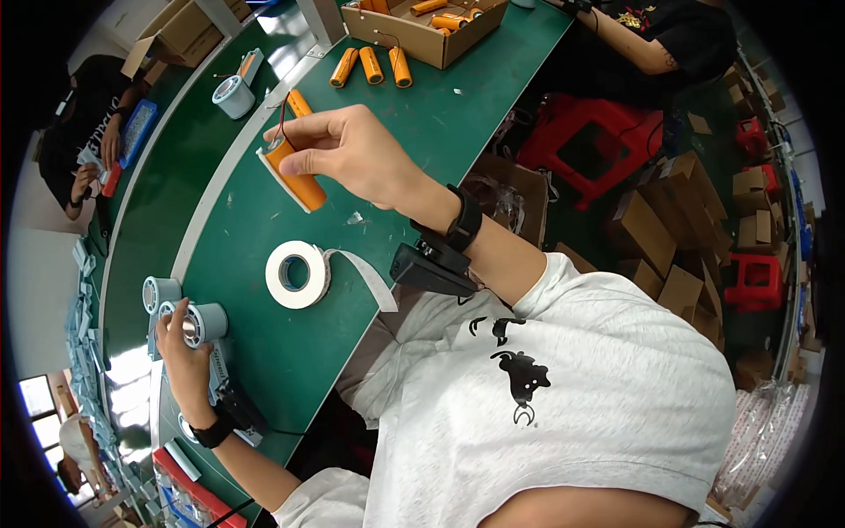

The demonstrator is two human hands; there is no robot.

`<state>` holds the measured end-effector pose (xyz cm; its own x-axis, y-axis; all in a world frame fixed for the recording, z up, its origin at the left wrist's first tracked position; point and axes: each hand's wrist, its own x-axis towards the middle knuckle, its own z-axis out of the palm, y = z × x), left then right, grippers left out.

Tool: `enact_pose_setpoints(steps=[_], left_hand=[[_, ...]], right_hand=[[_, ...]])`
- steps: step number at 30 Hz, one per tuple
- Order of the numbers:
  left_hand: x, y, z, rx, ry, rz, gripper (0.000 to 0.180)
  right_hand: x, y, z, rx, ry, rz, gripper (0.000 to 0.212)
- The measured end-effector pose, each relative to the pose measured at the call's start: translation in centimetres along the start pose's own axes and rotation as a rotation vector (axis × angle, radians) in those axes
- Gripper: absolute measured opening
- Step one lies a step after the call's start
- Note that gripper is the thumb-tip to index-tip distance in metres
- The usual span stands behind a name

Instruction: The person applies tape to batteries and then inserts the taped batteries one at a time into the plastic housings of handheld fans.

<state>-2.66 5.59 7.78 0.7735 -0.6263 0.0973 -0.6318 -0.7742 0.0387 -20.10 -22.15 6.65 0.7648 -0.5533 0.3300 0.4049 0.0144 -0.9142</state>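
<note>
Nearest the body, at about eight o'clock in the view, the left hand [180, 348] rests on the green bench [264, 343] with its fingers curled loosely around a small grey tape spool [207, 323]. The grip looks light rather than clenched, thumb and fingertips cupping the spool's side, probably so that the roll stays put and a strip can be drawn off it. A second grey spool [160, 292] stands just beside it, touching or nearly so, at its ten o'clock.

Toward the centre, a wide white tape roll [297, 275] lies flat on the bench, its loose tail trailing off toward four o'clock. Lying flat keeps it from rolling, and the free end is easy to pick up.

Farther out, at roughly eleven o'clock from the white roll, the right hand [348, 154] is raised above the bench and holds an orange cylindrical cell [297, 179]. Thumb and forefinger pinch its upper end, where thin red and black wires come out; the other fingers are folded in behind. The cell hangs tilted, with a white strip [283, 183] lying along its lower side, seemingly so that the strip can be wrapped on.

Beyond, another orange cell [299, 103] lies on the bench, then three loose orange cells [371, 66] side by side, and at twelve o'clock an open cardboard box [422, 40] holding more.
</note>
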Motion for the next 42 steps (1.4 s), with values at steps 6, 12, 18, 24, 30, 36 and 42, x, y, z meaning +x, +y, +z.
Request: enact_pose_setpoints(steps=[6,12,18,24,30,36,42], left_hand=[[-0.5,1.0,-0.7,-0.121,0.039,0.164,0.042],[-0.4,1.0,0.1,-0.097,-0.050,0.217,0.036],[-2.5,5.6,0.8,0.060,-0.226,-0.292,0.041],[-5.4,4.0,0.5,-0.546,0.064,0.196,0.036],[-5.8,4.5,2.2,-0.556,0.113,0.289,0.034],[-5.7,4.8,3.1,-0.404,0.193,0.265,0.024],[-5.9,4.7,3.7,-0.395,0.285,0.318,0.011]], right_hand=[[-2.2,-1.7,2.1,0.018,-0.236,0.133,0.030],[-2.9,-2.0,3.3,-0.017,-0.301,0.108,0.030],[-3.5,-1.8,3.8,-0.137,-0.378,0.075,0.029],[-3.9,-1.5,4.8,-0.233,-0.474,0.115,0.025],[-3.3,-0.1,7.1,-0.147,-0.506,-0.010,0.016],[-3.6,0.0,8.0,-0.222,-0.573,-0.007,0.014],[-3.6,0.6,8.5,-0.396,-0.669,-0.230,0.015]])
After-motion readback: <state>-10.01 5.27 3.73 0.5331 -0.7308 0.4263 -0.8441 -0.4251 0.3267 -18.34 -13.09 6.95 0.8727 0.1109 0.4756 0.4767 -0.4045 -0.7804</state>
